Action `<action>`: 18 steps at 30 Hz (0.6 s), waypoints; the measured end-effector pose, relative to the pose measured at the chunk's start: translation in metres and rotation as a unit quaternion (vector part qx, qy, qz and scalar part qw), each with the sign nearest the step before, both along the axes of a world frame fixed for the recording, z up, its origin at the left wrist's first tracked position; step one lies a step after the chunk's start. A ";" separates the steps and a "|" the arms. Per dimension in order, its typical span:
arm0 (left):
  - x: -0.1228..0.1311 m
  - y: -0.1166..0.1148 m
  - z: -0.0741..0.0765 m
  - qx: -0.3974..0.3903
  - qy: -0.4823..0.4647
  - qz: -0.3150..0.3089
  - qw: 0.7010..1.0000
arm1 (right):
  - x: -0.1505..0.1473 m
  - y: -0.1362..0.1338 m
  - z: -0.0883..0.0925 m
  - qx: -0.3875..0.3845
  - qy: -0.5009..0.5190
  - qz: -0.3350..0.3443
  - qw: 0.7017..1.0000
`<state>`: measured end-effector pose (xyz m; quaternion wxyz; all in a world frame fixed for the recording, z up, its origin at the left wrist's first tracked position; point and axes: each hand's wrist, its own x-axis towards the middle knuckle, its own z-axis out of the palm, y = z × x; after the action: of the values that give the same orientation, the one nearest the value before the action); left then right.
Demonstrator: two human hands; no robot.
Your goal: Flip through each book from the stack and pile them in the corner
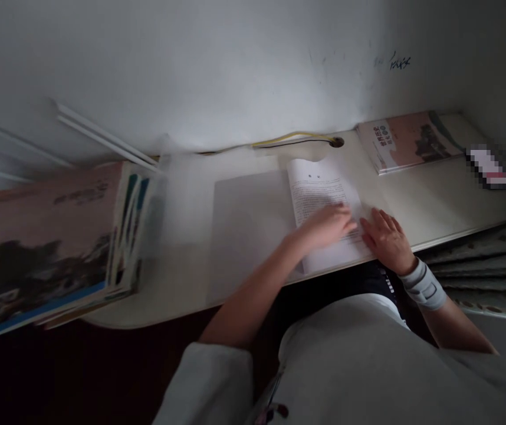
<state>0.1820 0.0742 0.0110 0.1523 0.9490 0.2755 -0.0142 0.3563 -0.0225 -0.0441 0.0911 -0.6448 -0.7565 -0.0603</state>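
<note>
two bare hands are at one open booklet [321,192], which lies on the white table [439,200], directly before the person & close to the front edge. the l. hand [330,225] is over its printed page [335,255]; it's blurred, so i can't tell if it touches the paper, nor if the fingers grasp sth. they are a bit bent & point to the r. side. the r. hand [384,239] is relaxed, w/ fingers spread, beside the r. edge of the same page, & clasps nothing. a grey wristband [424,284] w/ strap is on this wrist.

the printed page has a short heading [314,176], apparently two characters, & under it many tight lines of text, too small to read & partly behind the l. hand. its top edge is wavy. to the l. of it is a plain grey sheet [253,224], lying flat.

at the far r. is a pink book [406,141]; its chinese title seems to read 世界历史 (world history), the smaller characters i can't read. just beside it is a phone [489,167], covered w/ mosaic.

at the l. end is a stack of books [45,224]; the top cover is also pink, w/ dark picture below, its title blurred. a yellow cable [288,137] leads to a round hole [337,142] in the table. on the wall [235,65] is dark handwriting [400,62], for me illegible.
</note>
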 end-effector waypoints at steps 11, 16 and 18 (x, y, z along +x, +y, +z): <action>0.030 0.091 -0.037 0.009 0.108 0.201 0.974 | -0.001 -0.005 -0.017 0.029 -0.018 -0.007 0.999; 0.026 0.083 -0.040 0.018 0.106 0.189 0.976 | 0.000 -0.004 -0.017 0.029 -0.026 -0.001 0.999; 0.026 0.081 -0.038 0.024 0.102 0.186 0.977 | 0.000 -0.003 -0.018 0.026 -0.026 -0.003 0.999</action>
<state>0.2075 0.1551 -0.0273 0.1007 0.8782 0.4615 -0.0756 0.3567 -0.0256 -0.0617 0.0880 -0.6424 -0.7551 -0.0968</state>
